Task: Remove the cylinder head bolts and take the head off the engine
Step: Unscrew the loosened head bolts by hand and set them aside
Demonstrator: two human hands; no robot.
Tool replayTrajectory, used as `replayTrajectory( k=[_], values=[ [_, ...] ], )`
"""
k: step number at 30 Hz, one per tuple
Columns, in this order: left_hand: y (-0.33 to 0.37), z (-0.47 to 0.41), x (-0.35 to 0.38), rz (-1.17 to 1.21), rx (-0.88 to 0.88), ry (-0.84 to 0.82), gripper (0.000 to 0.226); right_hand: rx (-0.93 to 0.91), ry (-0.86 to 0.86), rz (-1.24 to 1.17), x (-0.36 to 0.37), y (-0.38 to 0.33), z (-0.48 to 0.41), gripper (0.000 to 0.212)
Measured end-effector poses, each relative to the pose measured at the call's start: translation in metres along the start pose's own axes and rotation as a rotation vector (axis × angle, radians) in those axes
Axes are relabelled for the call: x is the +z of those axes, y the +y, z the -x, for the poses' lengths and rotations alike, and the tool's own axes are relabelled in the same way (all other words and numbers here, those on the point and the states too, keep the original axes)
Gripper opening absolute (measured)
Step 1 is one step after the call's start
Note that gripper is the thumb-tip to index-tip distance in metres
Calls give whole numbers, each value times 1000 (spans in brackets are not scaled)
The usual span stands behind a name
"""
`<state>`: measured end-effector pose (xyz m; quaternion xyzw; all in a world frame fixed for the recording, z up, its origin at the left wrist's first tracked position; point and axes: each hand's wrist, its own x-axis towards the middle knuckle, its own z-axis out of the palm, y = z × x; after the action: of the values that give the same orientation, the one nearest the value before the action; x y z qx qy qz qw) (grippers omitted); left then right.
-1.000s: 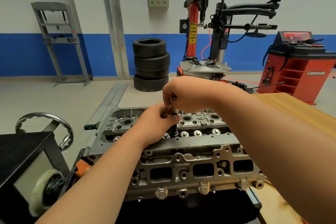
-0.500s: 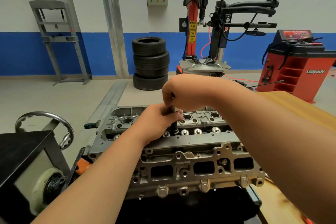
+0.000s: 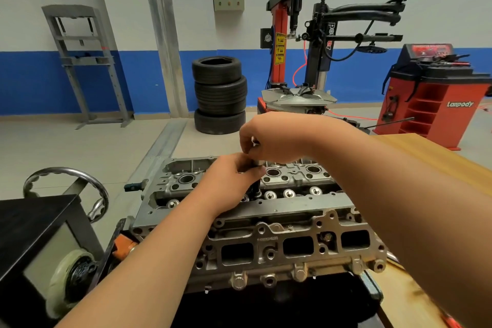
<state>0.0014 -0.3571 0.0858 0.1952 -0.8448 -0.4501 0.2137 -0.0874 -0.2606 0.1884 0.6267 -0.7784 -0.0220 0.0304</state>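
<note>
Head (image 3: 292, 221) sits on the engine, centre of view, right in front of the person. Port face is toward the camera and the open cam side is up.

Both hands are on one tool (image 3: 256, 189), a dark upright shaft standing in the middle of the head, in the near row of valve gear.
- Left hand (image 3: 231, 181): fingers curled round the shaft low down, thumb side toward the right hand. The wrist is over the head's near edge.
- Right hand (image 3: 274, 138): directly above the left and touching it, fingers closed round the tool's top end. A bit of bright metal shows at the thumb.

Only a short stretch of shaft shows below the left hand. The tip goes down into the head and what it sits on is hidden.

Around it:
- handwheel (image 3: 66, 184) at left
- wooden bench (image 3: 426, 157) at right, under the right forearm

Behind, on the floor:
- stack of tyres (image 3: 219, 96)
- tyre changer (image 3: 300, 61) just right of the stack
- red balancer (image 3: 436, 98) far right
- grey press frame (image 3: 82, 61) against the left wall
</note>
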Motion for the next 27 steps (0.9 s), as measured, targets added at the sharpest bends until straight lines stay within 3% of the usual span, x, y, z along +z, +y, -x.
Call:
replayTrajectory(
  k=[4, 8, 10, 13, 19, 22, 25, 27],
  values=[
    [3, -3, 1, -42, -24, 92, 7, -1, 31, -50, 0, -2, 0, 11],
    [5, -5, 2, -22, -56, 118, 15, 219, 87, 149, 6, -11, -8, 45],
    [6, -5, 3, -1, -65, 121, 17, 251, 26, 159, 6, -13, -14, 43],
    [6, -4, 2, 47, -49, 108, 16, 158, -66, 206, 2, -16, -14, 27],
    [1, 1, -1, -64, -34, -7, 4, -51, -53, 59, -2, -4, 0, 25],
    [4, -2, 0, -121, -41, 78, 12, 16, 7, 11, 2, -3, -4, 19],
    [9, -5, 4, -128, -77, 123, 33, 170, 60, 119, 7, -4, -12, 48],
    [10, -5, 6, -155, -71, 123, 35, 167, 52, 128, 8, -5, -16, 45]
  ],
)
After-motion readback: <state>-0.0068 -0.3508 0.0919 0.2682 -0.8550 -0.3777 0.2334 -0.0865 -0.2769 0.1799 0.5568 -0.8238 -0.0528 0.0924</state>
